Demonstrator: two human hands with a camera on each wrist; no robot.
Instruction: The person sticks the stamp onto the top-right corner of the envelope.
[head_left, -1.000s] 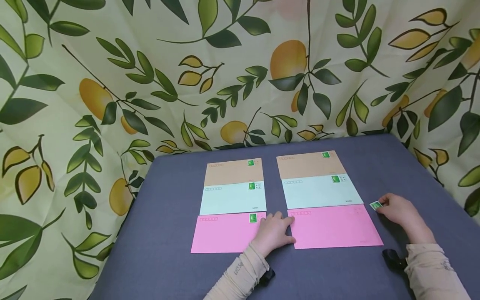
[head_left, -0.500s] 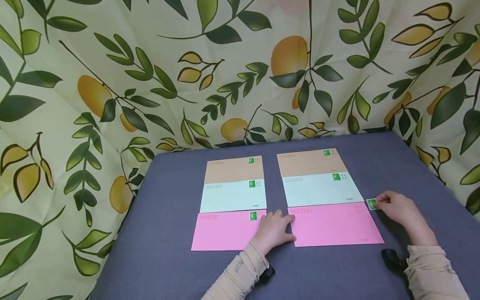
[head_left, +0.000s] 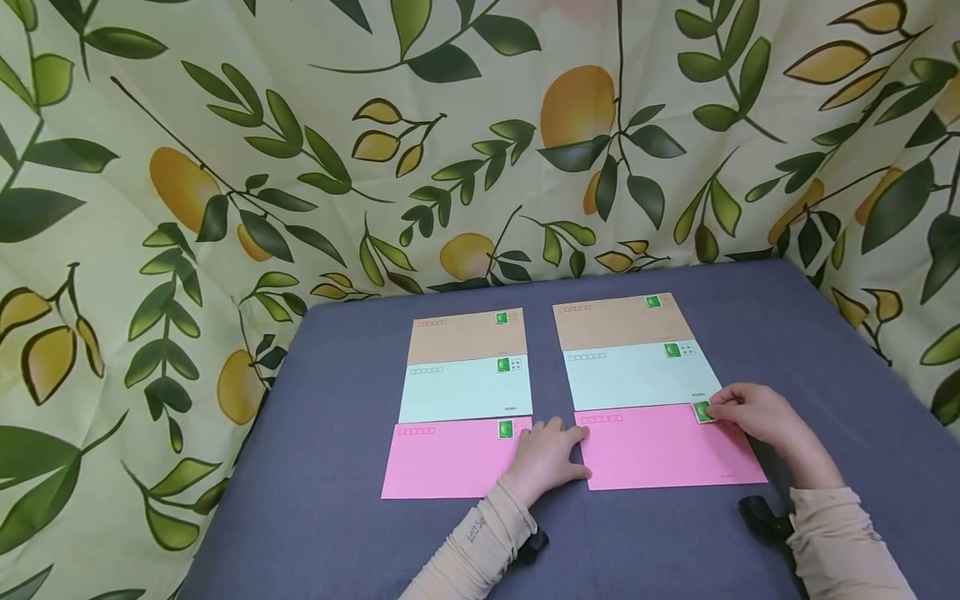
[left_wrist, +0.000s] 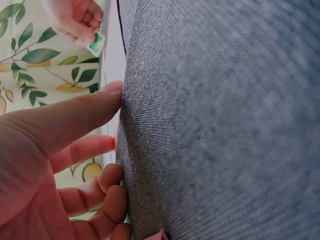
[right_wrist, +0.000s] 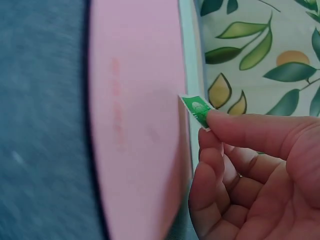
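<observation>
Between thumb and forefinger my right hand (head_left: pixel 761 414) pinches a green postage stamp (right_wrist: pixel 197 110) with a white border. In the head view the stamp is over the upper right corner of the right pink envelope (head_left: pixel 660 450); the right wrist view shows it held above the paper. My left hand (head_left: pixel 546 457) rests between the two pink envelopes, its thumb and forefinger touching the left edge of the right one. Its other fingers lie over the right side of the left pink envelope (head_left: pixel 450 467), which bears a green stamp (head_left: pixel 506 429).
Behind the pink ones lie two light blue envelopes (head_left: pixel 457 396) and two brown envelopes (head_left: pixel 622 327), each with a green stamp at upper right. All lie on a dark blue tablecloth (head_left: pixel 322 467). A leaf-patterned curtain (head_left: pixel 315 242) hangs behind the table.
My right hand has carried the stamp leftward, from beside the right pink envelope to over its upper right corner. My left hand has stayed in place.
</observation>
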